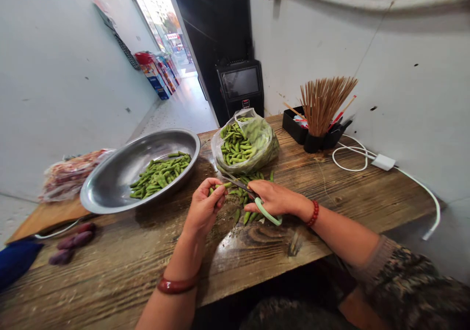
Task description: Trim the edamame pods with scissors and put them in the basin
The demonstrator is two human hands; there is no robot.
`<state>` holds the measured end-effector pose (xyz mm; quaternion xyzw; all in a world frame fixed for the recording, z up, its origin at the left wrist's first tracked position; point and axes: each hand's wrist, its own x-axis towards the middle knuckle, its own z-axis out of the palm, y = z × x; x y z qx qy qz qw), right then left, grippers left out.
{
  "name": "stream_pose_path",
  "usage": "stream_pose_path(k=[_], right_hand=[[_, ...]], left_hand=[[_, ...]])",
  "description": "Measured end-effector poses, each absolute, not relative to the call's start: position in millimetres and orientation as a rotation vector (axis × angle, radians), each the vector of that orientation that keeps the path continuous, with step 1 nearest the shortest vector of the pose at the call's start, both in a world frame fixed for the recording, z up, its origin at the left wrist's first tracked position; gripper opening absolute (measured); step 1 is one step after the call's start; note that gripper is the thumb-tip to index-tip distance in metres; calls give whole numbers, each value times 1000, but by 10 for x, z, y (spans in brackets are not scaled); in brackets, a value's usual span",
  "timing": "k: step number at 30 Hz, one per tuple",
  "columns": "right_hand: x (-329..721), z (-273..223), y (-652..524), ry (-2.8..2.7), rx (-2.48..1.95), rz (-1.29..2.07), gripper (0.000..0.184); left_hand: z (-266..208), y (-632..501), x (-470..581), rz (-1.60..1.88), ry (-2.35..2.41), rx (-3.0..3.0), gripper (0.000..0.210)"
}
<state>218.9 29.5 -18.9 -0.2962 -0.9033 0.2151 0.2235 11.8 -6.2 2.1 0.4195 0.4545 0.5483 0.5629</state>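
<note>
On the near side of the plastic bag [267,146], the left hand [206,201] is pinching a green pod [228,185] between thumb and fingers — the right hand [270,197] is gripping green-handled scissors [262,208], their blades reaching just beside that pod. Loose pods [248,217] are lying on the desk [352,193] close against the bag's near side, partly under the right hand. Left of the bag, a steel basin [113,173] is holding a heap of pods [159,176] — and to the bag's right, a black holder [314,143] is carrying wooden skewers [323,105].
</note>
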Motion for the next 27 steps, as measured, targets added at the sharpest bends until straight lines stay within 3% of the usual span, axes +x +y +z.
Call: stream_pose_path(k=[17, 27], right_hand=[[2188, -207, 292, -2551, -790, 627, 28], [2281, -127, 401, -2247, -917, 696, 24]], left_hand=[[25, -25, 73, 1322, 1068, 932, 25], [-9, 29, -41, 1235, 1250, 1039, 33]])
